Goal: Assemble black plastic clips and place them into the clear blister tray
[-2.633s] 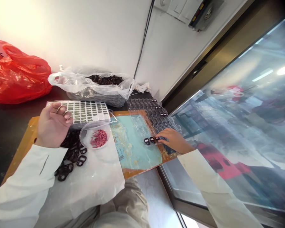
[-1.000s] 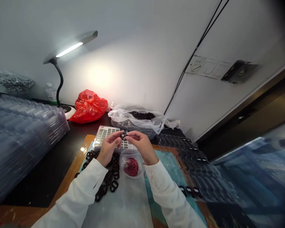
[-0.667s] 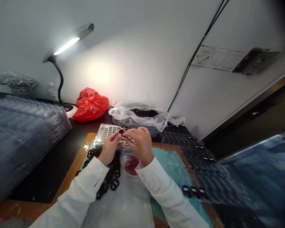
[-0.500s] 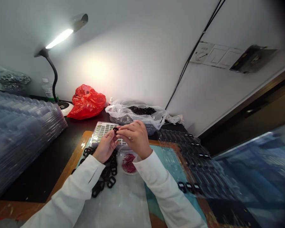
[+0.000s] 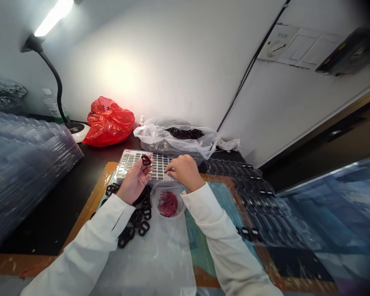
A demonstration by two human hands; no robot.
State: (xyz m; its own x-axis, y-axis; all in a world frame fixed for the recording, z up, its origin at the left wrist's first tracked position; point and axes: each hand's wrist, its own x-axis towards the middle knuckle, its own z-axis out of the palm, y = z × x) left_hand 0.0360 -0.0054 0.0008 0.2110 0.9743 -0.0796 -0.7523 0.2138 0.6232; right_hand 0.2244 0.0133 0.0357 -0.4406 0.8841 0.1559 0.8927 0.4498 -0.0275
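Note:
Between the thumb and fingers of my left hand (image 5: 132, 184) is a small black plastic piece with oval openings (image 5: 146, 160), held up above a white tray (image 5: 119, 178). Rows of small rectangular pieces (image 5: 159, 165) fill that tray. My right hand (image 5: 187, 170) is at the tray's right side, thumb and fingertips pinched together; whatever is in the pinch is too small to make out. Just below the hands stands a clear round tub (image 5: 153, 209) of thin dark-red pieces (image 5: 168, 204). Loose black plastic pieces (image 5: 144, 227) lie left of the tub.
Stacked clear plastic trays (image 5: 27, 164) rise at the left. Behind are a desk lamp (image 5: 59, 88), a red bag (image 5: 107, 123) and a white plastic bag (image 5: 175, 144) with black contents. Clear blister trays (image 5: 259, 201), some holding black pieces, lie at the right.
My right hand has left the black piece and moved right to the tray's edge. The left hand still holds the piece. The whole view has shifted slightly.

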